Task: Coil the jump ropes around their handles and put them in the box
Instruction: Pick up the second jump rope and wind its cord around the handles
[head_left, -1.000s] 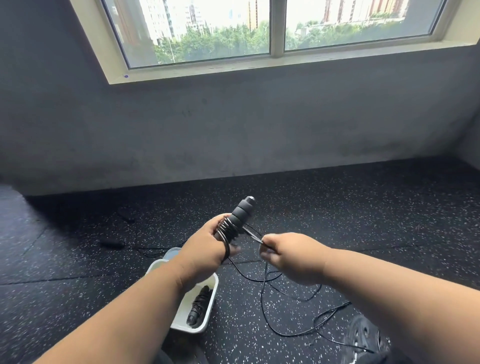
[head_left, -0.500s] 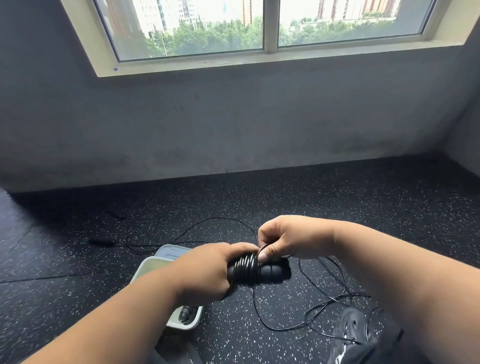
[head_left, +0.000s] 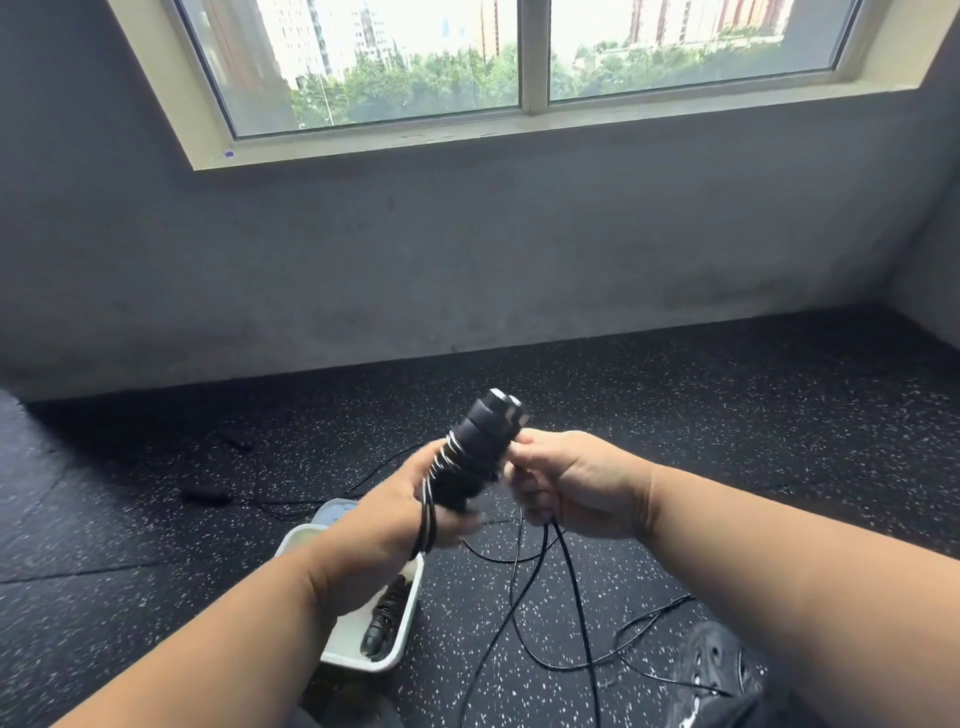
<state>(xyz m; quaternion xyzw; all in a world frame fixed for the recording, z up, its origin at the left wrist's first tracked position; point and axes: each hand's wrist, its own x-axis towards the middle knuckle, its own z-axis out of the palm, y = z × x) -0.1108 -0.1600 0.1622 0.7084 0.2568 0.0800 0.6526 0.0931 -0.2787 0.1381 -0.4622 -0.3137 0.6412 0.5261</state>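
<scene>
Two hands work on one jump rope just above the white box (head_left: 402, 631) on the floor. The left hand (head_left: 387, 519) has its fingers curled round the black handles (head_left: 475, 449), which point up and away from the box. A few shiny loops of rope (head_left: 540, 582) already go round the handles, and some loops also lie over the left hand near the thumb. The right hand (head_left: 576, 486) pinches the rope right beside the handles, with its fingers closed on it.

To do this well, I think the right hand should keep the rope tight and lay each new loop next to the last one. The loops on the left hand should slide onto the handles so they do not trap the fingers. A lot of rope hangs down to the right of the box and lies in loose curls on the floor, so it may tangle.

The rope is thin, black and bendy. Inside the box sits another coiled rope (head_left: 384, 613), dark and bundled up
</scene>
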